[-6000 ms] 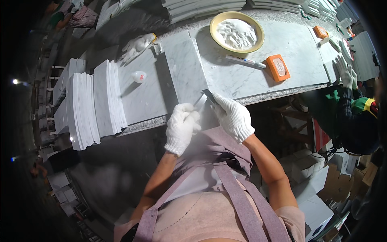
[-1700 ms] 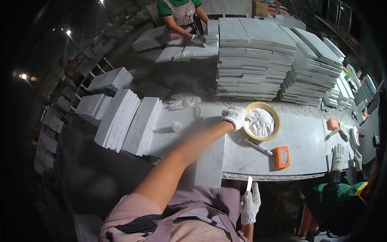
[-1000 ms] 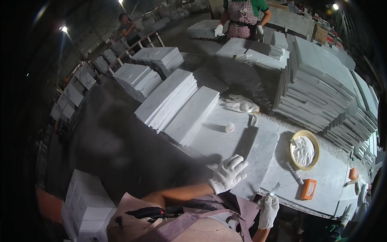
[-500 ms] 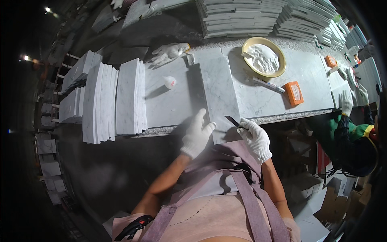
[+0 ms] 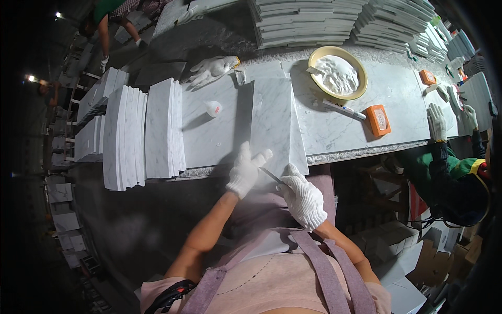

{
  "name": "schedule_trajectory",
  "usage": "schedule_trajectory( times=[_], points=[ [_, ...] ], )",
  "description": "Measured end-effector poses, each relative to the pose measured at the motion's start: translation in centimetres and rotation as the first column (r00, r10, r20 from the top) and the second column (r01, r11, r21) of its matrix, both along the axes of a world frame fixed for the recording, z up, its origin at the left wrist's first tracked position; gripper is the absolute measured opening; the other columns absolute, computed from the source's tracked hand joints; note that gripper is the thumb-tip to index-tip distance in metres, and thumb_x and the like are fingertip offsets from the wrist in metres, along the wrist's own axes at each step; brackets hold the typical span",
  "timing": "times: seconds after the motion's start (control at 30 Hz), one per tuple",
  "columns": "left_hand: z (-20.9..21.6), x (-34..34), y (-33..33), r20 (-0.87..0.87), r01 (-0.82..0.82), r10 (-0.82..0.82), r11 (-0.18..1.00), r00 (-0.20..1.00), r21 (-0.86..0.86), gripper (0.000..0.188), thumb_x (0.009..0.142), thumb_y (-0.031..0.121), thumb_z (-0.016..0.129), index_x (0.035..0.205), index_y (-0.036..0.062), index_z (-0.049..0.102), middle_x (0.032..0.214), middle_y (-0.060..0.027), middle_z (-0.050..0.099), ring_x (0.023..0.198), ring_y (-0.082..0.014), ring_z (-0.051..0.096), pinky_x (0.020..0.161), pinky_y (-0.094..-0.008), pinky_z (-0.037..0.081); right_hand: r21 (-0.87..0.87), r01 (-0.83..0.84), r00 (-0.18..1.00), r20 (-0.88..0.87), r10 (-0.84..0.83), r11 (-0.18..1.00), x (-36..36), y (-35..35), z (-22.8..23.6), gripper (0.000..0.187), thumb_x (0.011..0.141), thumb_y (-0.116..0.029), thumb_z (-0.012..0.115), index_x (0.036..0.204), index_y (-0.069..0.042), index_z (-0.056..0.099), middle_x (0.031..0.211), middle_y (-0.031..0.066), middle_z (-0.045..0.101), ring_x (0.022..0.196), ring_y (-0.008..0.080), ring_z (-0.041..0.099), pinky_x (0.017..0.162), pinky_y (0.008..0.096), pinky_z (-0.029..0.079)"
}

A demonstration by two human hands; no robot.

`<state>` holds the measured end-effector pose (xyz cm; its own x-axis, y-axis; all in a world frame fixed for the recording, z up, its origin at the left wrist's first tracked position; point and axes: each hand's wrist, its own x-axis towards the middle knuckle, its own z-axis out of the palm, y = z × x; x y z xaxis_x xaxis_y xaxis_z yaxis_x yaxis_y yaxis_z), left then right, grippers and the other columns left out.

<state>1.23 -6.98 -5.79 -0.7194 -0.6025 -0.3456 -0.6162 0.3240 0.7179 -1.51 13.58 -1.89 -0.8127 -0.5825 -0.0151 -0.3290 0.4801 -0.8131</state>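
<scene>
There are two orange boxes (image 5: 378, 121), one yellow bowl (image 5: 362, 90), one held blade (image 5: 271, 175).

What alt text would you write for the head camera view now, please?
A white-gloved right hand holds a thin flat tool, its tip near the gloved left hand, at the near end of a pale veined slab. To its right are a yellow bowl of white material, a marker and an orange box; stacked slabs stand left.

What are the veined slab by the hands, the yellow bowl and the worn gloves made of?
Slab: probably marble, judging by grey veins on its smooth white face. Bowl: perhaps plastic or coated metal, evenly coloured with a smooth rim. Gloves: matte knitted yarn, perhaps cotton, with ribbed cuffs.
</scene>
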Motion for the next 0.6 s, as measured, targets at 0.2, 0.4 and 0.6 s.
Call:
schedule_trajectory(
  times=[0.2,0.4,0.6],
  points=[
    [-2.0,0.1,-0.7,-0.283,-0.036,0.156,0.921,0.947,0.388,0.047,0.103,0.028,0.071,0.137,-0.003,0.06,0.123,-0.0083,0.071,0.109,-0.0153,0.063,0.097,-0.0308,0.051,-0.155,0.363,0.619,0.777,-0.114,0.919,-1.5,1.4,0.9,0.029,0.107,-0.017,0.066,0.132,-0.003,0.067,0.099,0.0017,0.072,0.076,0.0029,0.064,0.062,0.0207,0.052],
    [1.4,1.3,-2.1,-0.363,0.037,0.196,0.838,0.911,0.544,0.032,0.106,0.023,0.071,0.127,0.0001,0.063,0.112,0.0012,0.069,0.102,-0.0057,0.058,0.094,-0.025,0.048,-0.201,0.549,0.622,0.747,-0.236,0.812,-2.9,4.0,0.2,0.028,0.106,-0.018,0.069,0.128,-0.001,0.067,0.1,0.0018,0.071,0.078,0.0067,0.065,0.065,0.0232,0.054],
    [9.2,0.3,-2.4,-0.263,0.271,-0.166,0.858,0.95,0.437,0.043,0.107,0.033,0.068,0.134,-0.0008,0.061,0.113,-0.0002,0.069,0.106,-0.0054,0.058,0.097,-0.0257,0.048,-0.215,0.692,0.615,0.676,-0.406,0.69,-3.8,6.0,-1.1,0.027,0.108,-0.025,0.066,0.123,-0.003,0.069,0.113,0.0054,0.076,0.066,0.0061,0.06,0.057,0.0236,0.052]
  ],
)
